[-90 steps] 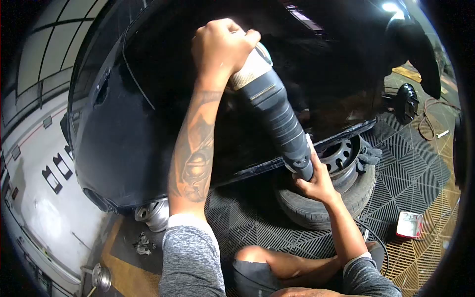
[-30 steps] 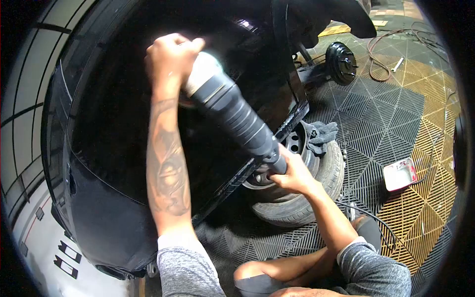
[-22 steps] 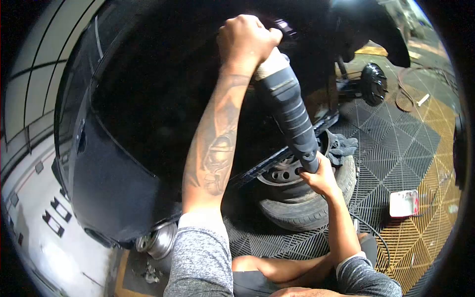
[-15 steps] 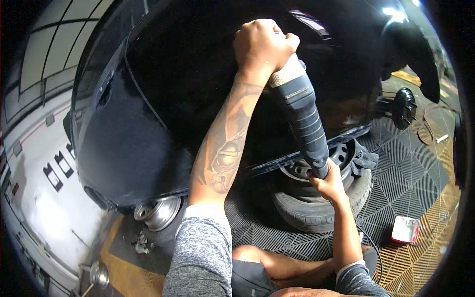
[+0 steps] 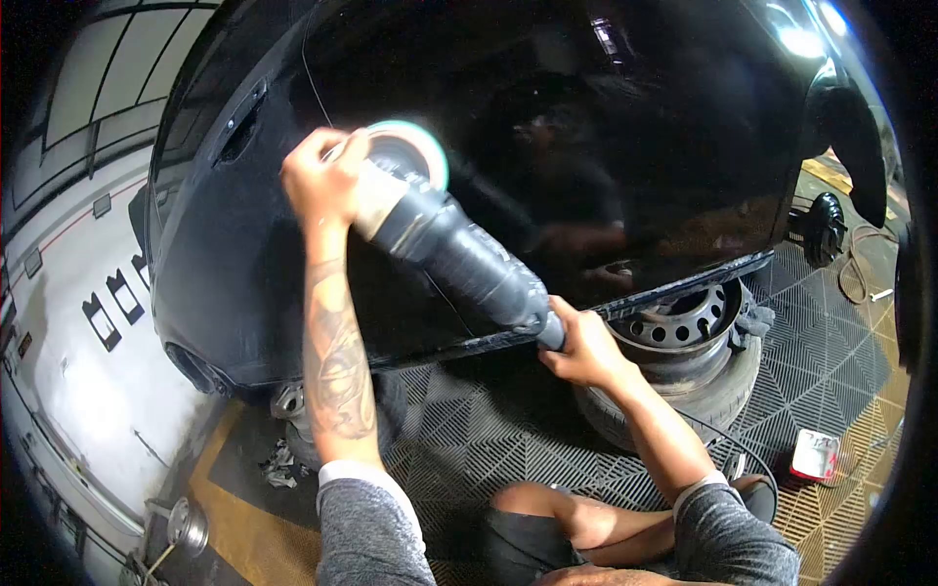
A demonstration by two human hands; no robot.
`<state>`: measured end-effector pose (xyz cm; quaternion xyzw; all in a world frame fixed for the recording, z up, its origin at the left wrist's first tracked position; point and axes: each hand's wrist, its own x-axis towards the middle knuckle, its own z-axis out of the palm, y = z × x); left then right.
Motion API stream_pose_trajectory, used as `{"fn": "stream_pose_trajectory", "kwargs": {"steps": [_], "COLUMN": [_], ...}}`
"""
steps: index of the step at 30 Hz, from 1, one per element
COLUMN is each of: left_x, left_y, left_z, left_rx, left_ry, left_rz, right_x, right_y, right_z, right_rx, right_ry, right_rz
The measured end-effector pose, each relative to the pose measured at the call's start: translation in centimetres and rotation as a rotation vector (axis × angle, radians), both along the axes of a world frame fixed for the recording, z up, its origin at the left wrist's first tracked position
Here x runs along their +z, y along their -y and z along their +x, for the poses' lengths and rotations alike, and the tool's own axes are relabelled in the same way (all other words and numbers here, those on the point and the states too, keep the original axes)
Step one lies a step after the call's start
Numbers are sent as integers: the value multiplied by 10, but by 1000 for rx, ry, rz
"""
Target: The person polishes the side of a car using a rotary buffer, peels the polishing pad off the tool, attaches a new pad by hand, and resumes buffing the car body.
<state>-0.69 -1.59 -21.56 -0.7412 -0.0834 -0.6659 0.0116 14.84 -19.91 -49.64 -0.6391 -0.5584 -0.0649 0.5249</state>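
Note:
A dark rotary polisher [image 5: 469, 264] lies diagonally across the view, its head to the upper left and its tail to the lower right. My left hand [image 5: 327, 186] is wrapped over its pale front end. At the rear, my right hand [image 5: 586, 347] grips the narrow grey tail. The round pad [image 5: 425, 151], edged in green, shows past the head and sits against the black car panel [image 5: 625, 127]; part of it is hidden by the tool and my left hand. A door seam runs right behind the polisher.
Below the car's sill stands a steel wheel rim [image 5: 674, 332] on a tyre [image 5: 738, 381]. A power cord [image 5: 767, 469] curves beside my leg. A red-and-white container [image 5: 816, 454] rests on the floor grating at the right; another wheel [image 5: 191, 527] lies lower left.
Both hands have swung the polisher left across the panel. Its head has come down and left, tilting the tool from nearly upright to diagonal, and the pad now shows.

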Motion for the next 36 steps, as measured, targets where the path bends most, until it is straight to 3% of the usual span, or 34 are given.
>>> {"fn": "stream_pose_trajectory", "kwargs": {"steps": [5,10,18,20,32,36], "left_x": [-15,-13,15,21,31,33], "left_y": [-29,-11,54,74,200,240], "left_z": [-29,-8,47,64,185,224], "left_rx": [-19,-58,-43,-48,-51,-22], "left_ry": [24,-22,-122,-149,-299,-328], "left_rz": [-31,8,3,30,178,236], "right_x": [-8,-27,-22,-27,-42,-45], "right_y": [-27,-19,47,52,129,141], "right_z": [-18,-9,0,9,66,78], "right_rx": [63,72,0,-54,-124,-129], "right_ry": [25,26,-81,95,-134,-171], "right_rz": [-7,108,221,338,415,556]}}
